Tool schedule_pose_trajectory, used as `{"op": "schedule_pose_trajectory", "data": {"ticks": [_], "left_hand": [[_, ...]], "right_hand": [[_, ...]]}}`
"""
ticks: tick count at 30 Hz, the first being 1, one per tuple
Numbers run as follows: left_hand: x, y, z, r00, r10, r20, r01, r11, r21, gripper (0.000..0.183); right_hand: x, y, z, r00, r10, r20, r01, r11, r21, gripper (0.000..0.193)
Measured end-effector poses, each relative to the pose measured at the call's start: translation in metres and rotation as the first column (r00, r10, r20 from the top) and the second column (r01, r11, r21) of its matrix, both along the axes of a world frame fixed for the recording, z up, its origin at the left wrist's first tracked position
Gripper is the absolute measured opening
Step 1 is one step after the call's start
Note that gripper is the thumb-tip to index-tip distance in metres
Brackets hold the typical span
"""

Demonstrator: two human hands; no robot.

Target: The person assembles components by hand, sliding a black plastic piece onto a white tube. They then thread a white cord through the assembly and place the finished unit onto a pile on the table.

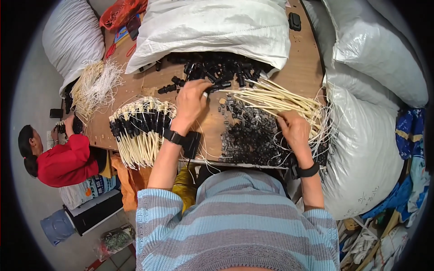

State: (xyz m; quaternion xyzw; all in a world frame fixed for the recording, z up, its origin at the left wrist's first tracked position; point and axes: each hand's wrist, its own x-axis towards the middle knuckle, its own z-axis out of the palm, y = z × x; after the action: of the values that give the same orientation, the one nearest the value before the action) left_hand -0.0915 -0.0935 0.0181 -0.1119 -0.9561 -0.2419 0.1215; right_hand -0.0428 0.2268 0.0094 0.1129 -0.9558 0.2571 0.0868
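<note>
My left hand (192, 100) reaches over the middle of the table, its fingertips closed on a black plastic fitting (220, 86). The near end of a cream tube bundle (275, 98) lies beside that fitting. My right hand (296, 130) is at the lower edge of the bundle, thumb and fingers curled together; what is between them is too small to make out. Thin white wires trail from the bundle around the right wrist. Under and left of the right hand spreads a heap of small black and clear plastic pieces (253, 135).
Black fittings (203, 67) spill from a large white sack (217, 31). Finished-looking tubes with black fittings (140, 128) stand stacked left of my left arm. A black box-shaped device (191, 145) lies by my left wrist. Full sacks (366, 149) crowd the right; a person in red (65, 158) works at left.
</note>
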Motion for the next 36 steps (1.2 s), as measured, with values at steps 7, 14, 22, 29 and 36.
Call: {"op": "schedule_pose_trajectory", "data": {"ticks": [7, 14, 22, 29, 36], "left_hand": [[0.026, 0.017, -0.023, 0.998, 0.039, 0.047, -0.039, 0.999, -0.008, 0.016], [0.036, 0.022, -0.032, 0.989, 0.105, 0.102, -0.107, 0.994, 0.022, 0.039], [0.055, 0.031, -0.023, 0.973, -0.005, 0.230, -0.096, 0.902, 0.422, 0.039], [0.064, 0.043, -0.024, 0.955, -0.168, 0.244, -0.026, 0.773, 0.634, 0.037], [0.075, 0.058, -0.026, 0.961, -0.265, 0.079, 0.234, 0.932, 0.277, 0.044]], "right_hand": [[-0.005, 0.002, -0.005, 0.995, 0.074, -0.066, -0.058, 0.974, 0.219, 0.010], [-0.003, 0.000, 0.000, 0.997, 0.081, -0.008, -0.077, 0.965, 0.250, 0.014], [-0.004, -0.016, 0.020, 0.954, 0.289, -0.078, -0.294, 0.954, -0.060, 0.011], [0.009, -0.044, 0.025, 0.946, 0.323, -0.031, -0.323, 0.925, -0.198, 0.016], [0.018, -0.053, 0.038, 0.910, 0.385, -0.156, -0.366, 0.920, 0.138, 0.018]]}}
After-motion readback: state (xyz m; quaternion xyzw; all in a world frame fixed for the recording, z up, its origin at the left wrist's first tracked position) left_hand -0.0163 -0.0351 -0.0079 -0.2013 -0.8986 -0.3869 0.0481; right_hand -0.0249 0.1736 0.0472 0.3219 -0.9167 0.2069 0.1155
